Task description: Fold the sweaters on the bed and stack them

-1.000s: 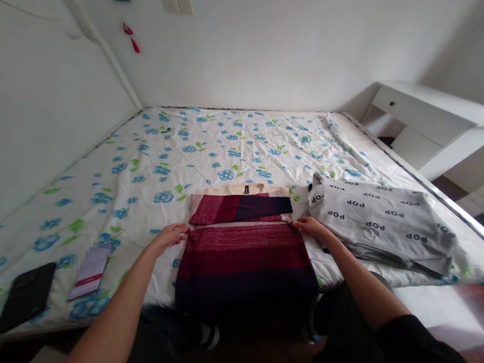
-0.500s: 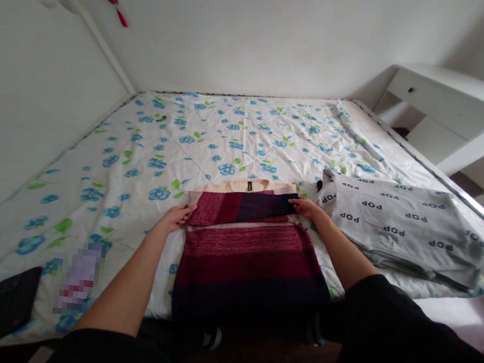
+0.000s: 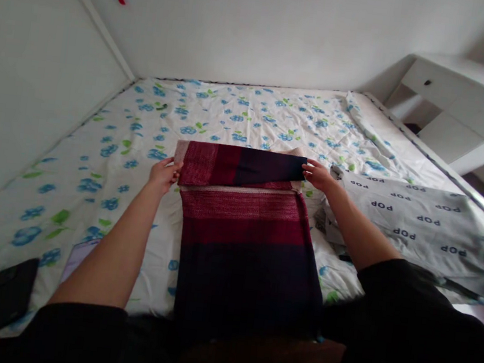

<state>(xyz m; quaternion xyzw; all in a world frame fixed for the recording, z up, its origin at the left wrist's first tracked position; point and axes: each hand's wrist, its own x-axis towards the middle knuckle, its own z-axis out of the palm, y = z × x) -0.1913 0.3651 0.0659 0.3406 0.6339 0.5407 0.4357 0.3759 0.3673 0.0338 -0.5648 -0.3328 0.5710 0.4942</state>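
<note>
A knitted sweater [image 3: 246, 223] in cream, maroon and dark navy bands lies before me on the bed, its sleeves folded across the upper part. My left hand [image 3: 164, 175] grips its upper left edge, fingers closed on the cream and maroon knit. At the opposite side, my right hand [image 3: 316, 175] pinches the navy end of the folded sleeve. Between the two hands the top part is held raised, and the collar is mostly hidden behind it. The sweater's lower part hangs toward the bed's near edge.
A grey cloth [image 3: 416, 224] printed with "POP" lies folded on the right. At the near left are a black phone [image 3: 5, 297] and a pale lilac item [image 3: 78, 256], partly behind my forearm. A flowered sheet [image 3: 214, 114] covers the bed; a white desk [image 3: 464, 108] stands beyond.
Both hands have lifted the sweater's upper part up and away from me, and the collar that showed before is now covered. The view has shifted slightly.
</note>
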